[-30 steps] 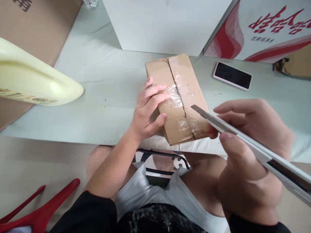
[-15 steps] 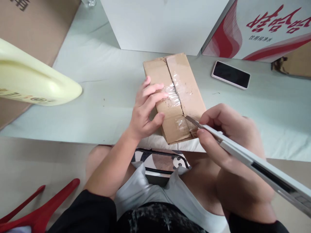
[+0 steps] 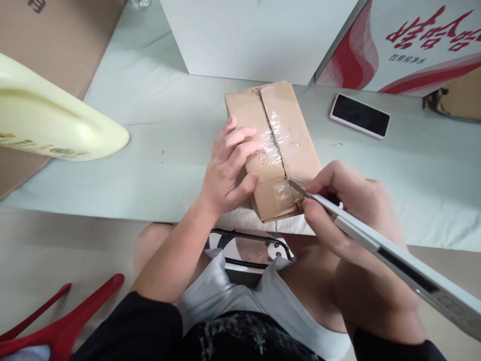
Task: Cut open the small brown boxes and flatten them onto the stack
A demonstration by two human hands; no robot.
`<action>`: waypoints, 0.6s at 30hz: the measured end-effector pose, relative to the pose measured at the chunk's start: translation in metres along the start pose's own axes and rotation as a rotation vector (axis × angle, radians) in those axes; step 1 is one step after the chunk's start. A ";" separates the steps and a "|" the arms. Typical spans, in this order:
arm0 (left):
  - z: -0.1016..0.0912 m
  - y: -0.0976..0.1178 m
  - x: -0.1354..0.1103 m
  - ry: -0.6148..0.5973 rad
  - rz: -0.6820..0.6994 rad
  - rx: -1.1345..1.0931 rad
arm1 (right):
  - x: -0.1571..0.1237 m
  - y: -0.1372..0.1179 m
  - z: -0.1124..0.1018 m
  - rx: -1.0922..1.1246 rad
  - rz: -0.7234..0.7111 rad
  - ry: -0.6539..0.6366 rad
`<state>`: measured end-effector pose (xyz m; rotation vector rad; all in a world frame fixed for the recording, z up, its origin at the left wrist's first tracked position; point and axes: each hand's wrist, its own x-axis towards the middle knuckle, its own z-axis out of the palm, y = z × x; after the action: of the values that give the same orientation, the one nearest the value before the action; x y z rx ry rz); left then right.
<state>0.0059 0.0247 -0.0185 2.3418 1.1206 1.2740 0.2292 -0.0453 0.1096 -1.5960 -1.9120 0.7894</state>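
A small brown cardboard box (image 3: 296,125) sits at an angle near the table's front edge, with clear, wrinkled tape over its centre seam. My left hand (image 3: 231,173) is curved over the box's left side, fingertips on the top near the tape and thumb by the near left edge, holding it. My right hand (image 3: 349,205) is closed around a long white utility knife (image 3: 376,248). The narrow metal blade points left, its tip on or just over the seam near the box's front end; exact contact cannot be made out.
Behind the box stand a white carton (image 3: 255,40) and a red-and-white carton (image 3: 361,55). A phone (image 3: 359,116) lies to the right on the pale tablecloth (image 3: 176,175). At left are a yellow bottle (image 3: 63,120) and a big cardboard box (image 3: 75,35). Something red (image 3: 75,316) is at lower left.
The view has shifted slightly, moving the scene a little to the right. The hands, box and knife keep nearly the same arrangement, with the blade still at the seam's near end.
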 end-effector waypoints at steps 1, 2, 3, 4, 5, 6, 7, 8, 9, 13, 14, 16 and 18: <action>0.000 0.000 0.000 0.002 0.000 0.008 | -0.001 0.000 0.000 -0.001 -0.012 0.010; 0.001 0.001 0.000 0.006 0.002 0.015 | -0.001 0.000 0.000 0.001 -0.025 0.016; 0.001 0.001 0.000 0.010 0.007 0.020 | -0.002 0.000 0.000 0.005 -0.036 0.018; 0.002 0.002 0.000 0.016 0.012 0.025 | -0.003 0.000 0.000 0.009 -0.043 0.013; 0.002 0.002 0.000 0.020 0.017 0.031 | -0.003 0.000 0.000 0.012 -0.046 0.011; 0.002 0.002 0.000 0.026 0.024 0.035 | -0.004 0.000 0.001 0.014 -0.042 0.007; 0.003 0.002 0.000 0.033 0.033 0.038 | -0.005 -0.001 0.001 0.017 -0.037 0.006; 0.003 0.002 0.000 0.041 0.044 0.037 | -0.005 -0.001 0.000 0.023 -0.031 0.006; 0.003 0.002 0.000 0.047 0.056 0.034 | -0.005 -0.001 0.000 0.029 -0.026 0.005; 0.004 0.001 0.000 0.053 0.078 0.016 | -0.004 0.001 -0.002 0.041 -0.040 -0.023; 0.004 0.001 0.000 0.055 0.079 0.007 | -0.003 0.002 -0.003 0.038 -0.054 -0.033; 0.004 0.000 0.000 0.067 0.085 -0.014 | -0.002 0.004 -0.003 0.036 -0.087 -0.032; 0.005 0.000 -0.001 0.075 0.091 -0.021 | -0.002 0.005 -0.003 0.038 -0.101 -0.006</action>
<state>0.0097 0.0249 -0.0216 2.3724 1.0276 1.4092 0.2347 -0.0466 0.1078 -1.4635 -1.9536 0.7841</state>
